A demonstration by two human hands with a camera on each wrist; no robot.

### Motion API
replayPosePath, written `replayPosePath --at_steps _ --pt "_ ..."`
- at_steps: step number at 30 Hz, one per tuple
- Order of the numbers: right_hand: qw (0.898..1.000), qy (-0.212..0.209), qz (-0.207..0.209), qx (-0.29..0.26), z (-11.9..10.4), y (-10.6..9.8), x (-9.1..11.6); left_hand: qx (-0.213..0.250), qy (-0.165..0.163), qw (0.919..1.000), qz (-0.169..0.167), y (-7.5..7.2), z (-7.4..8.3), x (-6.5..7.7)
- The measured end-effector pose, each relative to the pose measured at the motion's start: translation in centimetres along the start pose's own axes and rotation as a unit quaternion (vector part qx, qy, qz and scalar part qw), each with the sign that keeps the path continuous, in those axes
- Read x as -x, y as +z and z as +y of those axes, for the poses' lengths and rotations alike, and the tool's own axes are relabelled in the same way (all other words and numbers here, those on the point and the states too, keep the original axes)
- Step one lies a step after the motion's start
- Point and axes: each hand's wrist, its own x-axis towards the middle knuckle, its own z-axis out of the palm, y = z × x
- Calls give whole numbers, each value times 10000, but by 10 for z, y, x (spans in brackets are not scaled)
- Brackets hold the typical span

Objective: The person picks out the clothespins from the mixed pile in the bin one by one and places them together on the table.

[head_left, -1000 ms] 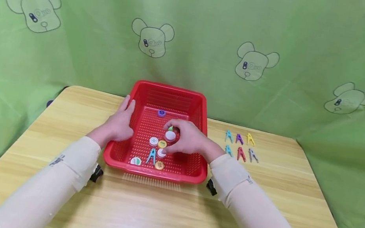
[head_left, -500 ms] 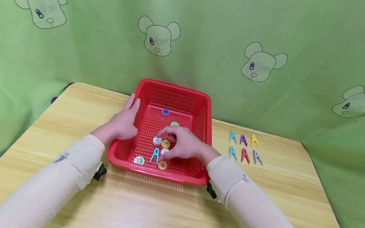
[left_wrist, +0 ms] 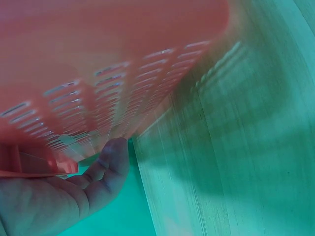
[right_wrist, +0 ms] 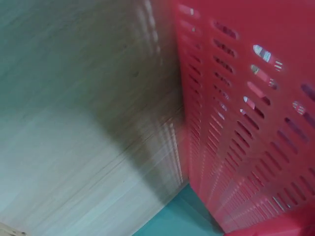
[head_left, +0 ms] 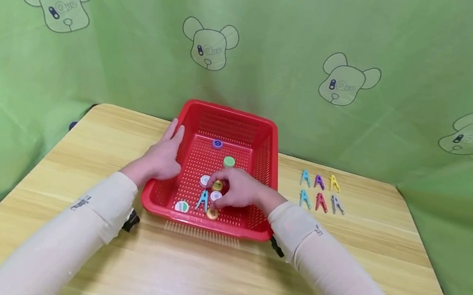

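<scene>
My left hand [head_left: 161, 157] holds the left rim of the red basket [head_left: 206, 223], thumb inside and fingers along the outer wall, as the left wrist view also shows. Inside the basket my right hand [head_left: 239, 189] hovers low, its thumb and index finger curved and apart. In the gap lie a yellow bottle cap [head_left: 218, 186] and a white cap [head_left: 216, 196]; whether they are touched I cannot tell. Another white cap [head_left: 205, 180] and a light-blue clothespin [head_left: 203, 200] are left of the fingers. A gold cap [head_left: 212, 214] sits beneath the thumb. The palm's underside is hidden.
A green cap [head_left: 228, 162], a purple cap [head_left: 217, 144] and a white-green cap [head_left: 181, 206] lie elsewhere in the basket. Several clothespins, among them a red one [head_left: 321, 202], form two rows on the wooden table [head_left: 366, 240]. A green curtain [head_left: 286, 11] hangs behind.
My right hand has lowered slightly toward the basket's front, uncovering the green cap. The large white cap seen earlier between its fingers is out of sight. My left hand stays at the rim.
</scene>
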Motion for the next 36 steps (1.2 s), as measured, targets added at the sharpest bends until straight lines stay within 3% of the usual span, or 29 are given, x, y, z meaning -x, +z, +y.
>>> replayPosePath --at_steps 7,13,20,36 --pt "9990 -208 -168 346 0 3 -2 -104 2 9999 32 0 -1 -1" --pt "9979 -37 -105 644 -1 5 -3 -84 22 10000 13 0 -1 -1" --pt "9943 -118 78 1058 0 7 -4 -118 32 9999 36 1 0 -1" --pt "9969 -135 -115 766 0 11 -8 -26 -24 10000 52 1 0 0"
